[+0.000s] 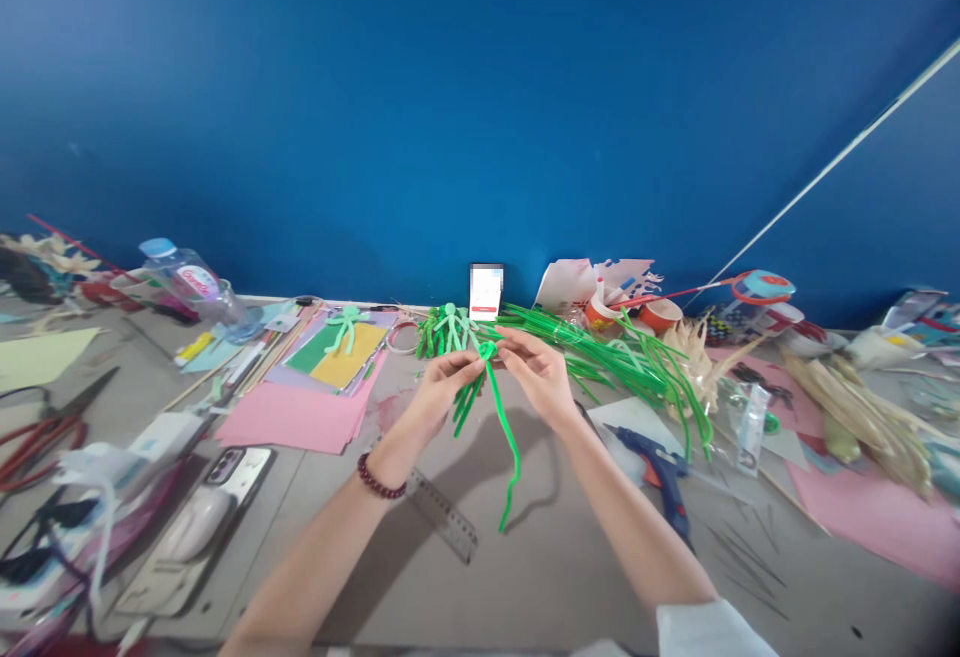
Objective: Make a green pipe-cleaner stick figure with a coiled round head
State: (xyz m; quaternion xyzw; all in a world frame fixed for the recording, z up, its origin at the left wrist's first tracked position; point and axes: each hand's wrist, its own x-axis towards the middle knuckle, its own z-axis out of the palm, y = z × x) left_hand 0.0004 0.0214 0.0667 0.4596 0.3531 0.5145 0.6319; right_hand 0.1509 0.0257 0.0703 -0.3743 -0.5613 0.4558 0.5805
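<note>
A bright green pipe cleaner (510,437) is coiled at its top and hangs down in a long wavy tail. My left hand (442,387) pinches the coil from the left, with several short green stems sticking out below its fingers. From the right, my right hand (536,372) has its thumb and fingertips closed at the same coil. Behind the hands, light and dark green pipe cleaner figures (450,327) lie by an upright phone (487,292) with a lit screen. A large bunch of green pipe cleaners (600,342) spreads to the right.
A clear ruler (442,515) lies beneath my left forearm. The blue glue gun (664,482) rests right of my right arm. Pink paper (292,419), a phone (195,527) and red-handled scissors (56,427) are at left. A plastic bottle (187,282) stands near the blue wall.
</note>
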